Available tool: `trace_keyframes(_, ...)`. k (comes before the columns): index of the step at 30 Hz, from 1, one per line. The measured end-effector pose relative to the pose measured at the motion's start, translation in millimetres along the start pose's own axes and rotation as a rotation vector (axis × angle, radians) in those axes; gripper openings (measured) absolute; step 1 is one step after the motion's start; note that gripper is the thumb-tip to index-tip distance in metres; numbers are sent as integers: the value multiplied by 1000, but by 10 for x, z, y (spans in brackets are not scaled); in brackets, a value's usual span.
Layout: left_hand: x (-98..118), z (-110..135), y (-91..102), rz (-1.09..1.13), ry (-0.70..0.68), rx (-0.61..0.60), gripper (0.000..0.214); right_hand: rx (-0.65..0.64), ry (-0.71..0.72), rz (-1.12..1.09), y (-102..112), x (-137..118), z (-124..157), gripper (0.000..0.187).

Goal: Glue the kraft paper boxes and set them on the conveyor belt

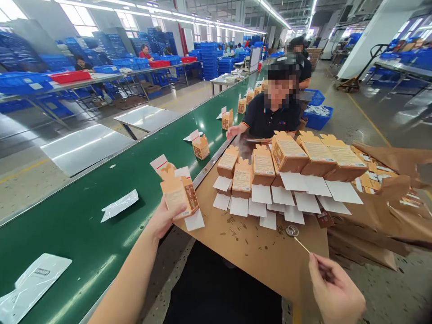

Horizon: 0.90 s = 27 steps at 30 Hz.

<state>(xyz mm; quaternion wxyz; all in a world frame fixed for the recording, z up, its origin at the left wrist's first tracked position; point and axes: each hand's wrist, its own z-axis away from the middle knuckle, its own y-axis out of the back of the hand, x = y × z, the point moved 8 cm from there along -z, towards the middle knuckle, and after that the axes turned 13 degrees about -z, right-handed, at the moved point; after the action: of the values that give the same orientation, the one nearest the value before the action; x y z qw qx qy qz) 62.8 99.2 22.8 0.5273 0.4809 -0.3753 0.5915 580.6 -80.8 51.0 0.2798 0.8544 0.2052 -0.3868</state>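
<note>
The right hand [337,290] is low at the right, thumb and fingertips pinched together on the end of a thin pale stick [303,245]. The stick slants up and away, its far tip at the near rim of a small round dish [292,231]; whether the tip touches the rim I cannot tell. The dish sits on a brown table [270,265], with dark specks [236,230] scattered to its left.

The left hand [166,219] is clamped on the lower part of a box [177,193], thumb across its front. The box is held up near the table's left corner, beside the belt, its top flaps standing up and a white flap hanging below.

Behind the dish, a stack of boxes [263,167] lies in layers, white flaps [261,194] pointing toward the wearer. Brown paper [374,220] spreads at the right. On the green belt [84,238] lie a near pouch [42,276] and a second pouch [119,205]; farther along stands another open box [201,147].

Past the stack sits a co-worker [276,119], one hand [235,131] stretched over the belt's edge. Blue bins [317,120] stand behind.
</note>
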Motion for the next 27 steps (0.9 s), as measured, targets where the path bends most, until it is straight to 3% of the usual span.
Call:
trace_keyframes(5, -491, 414, -683, 76, 116, -126, 96, -129, -59, 70, -393, 201, -269, 66)
trace_keyframes(9, -594, 475, -944, 45, 76, -120, 87, -217, -114, 129, -562, 318, -348, 61)
trace_keyframes(12, -556, 432, -944, 8, 32, -111, 88, -261, -114, 125, -574, 375, -387, 60)
trace_keyframes(14, -536, 384, -878, 14, 23, -93, 96, -223, -115, 101, -499, 374, -369, 60)
trace_keyframes(18, -590, 293, -757, -6, 72, -89, 102, -109, -137, -62, -423, 163, -45, 52)
trace_keyframes(20, -639, 276, -737, -25, 94, -90, 99, -220, -137, -222, -659, -73, 253, 42)
trace_keyframes(23, -683, 296, -728, -29, 103, -40, 97, -464, -78, -408, -1207, -506, 716, 33)
trace_keyframes(27, -673, 356, -769, -44, 97, -5, 97, -576, 8, -481, -1740, -807, 1037, 33)
